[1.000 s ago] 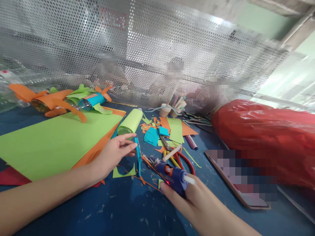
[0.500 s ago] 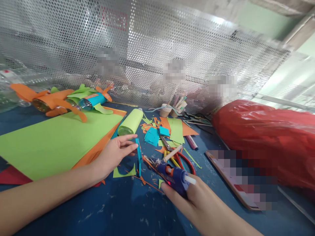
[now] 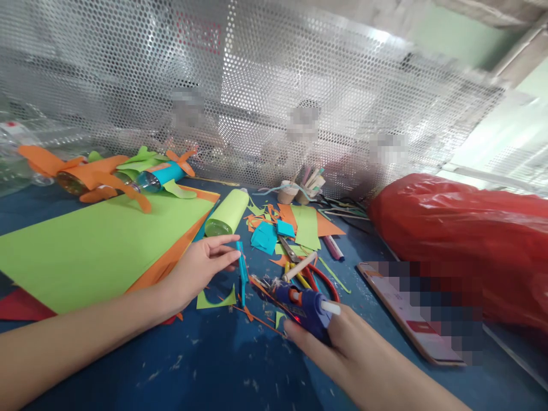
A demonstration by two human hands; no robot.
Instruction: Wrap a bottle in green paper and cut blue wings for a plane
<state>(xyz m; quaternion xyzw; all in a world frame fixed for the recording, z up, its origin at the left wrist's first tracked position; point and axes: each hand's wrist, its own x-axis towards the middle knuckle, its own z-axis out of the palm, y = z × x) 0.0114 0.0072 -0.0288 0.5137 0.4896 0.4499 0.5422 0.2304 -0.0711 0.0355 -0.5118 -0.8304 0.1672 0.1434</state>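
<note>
Between the fingertips of my left hand [image 3: 214,257] is a narrow folded blue paper piece [image 3: 242,271], held upright over the table. My right hand [image 3: 338,348] is wrapped round a dark blue glue gun [image 3: 306,308], whose small red light shows and whose white glue stick pokes out at the back. The gun's nozzle points left, close beside the blue paper piece; whether they touch is unclear. Just beyond my left hand lies a bottle wrapped in light green paper [image 3: 228,214]. A green paper scrap [image 3: 217,299] lies below the blue piece.
Large green sheets [image 3: 98,245] lie left, with paper-covered bottles [image 3: 162,176] behind. Beyond the gun are scissors [image 3: 327,279], blue paper squares [image 3: 264,237] and a marker [image 3: 334,248]. A phone [image 3: 411,319] and a red plastic bag [image 3: 462,245] are right. Behind stands perforated metal mesh [image 3: 257,85].
My right hand and the glue gun have shifted very slightly right and down. My left hand still holds the blue paper piece in nearly the same place.
</note>
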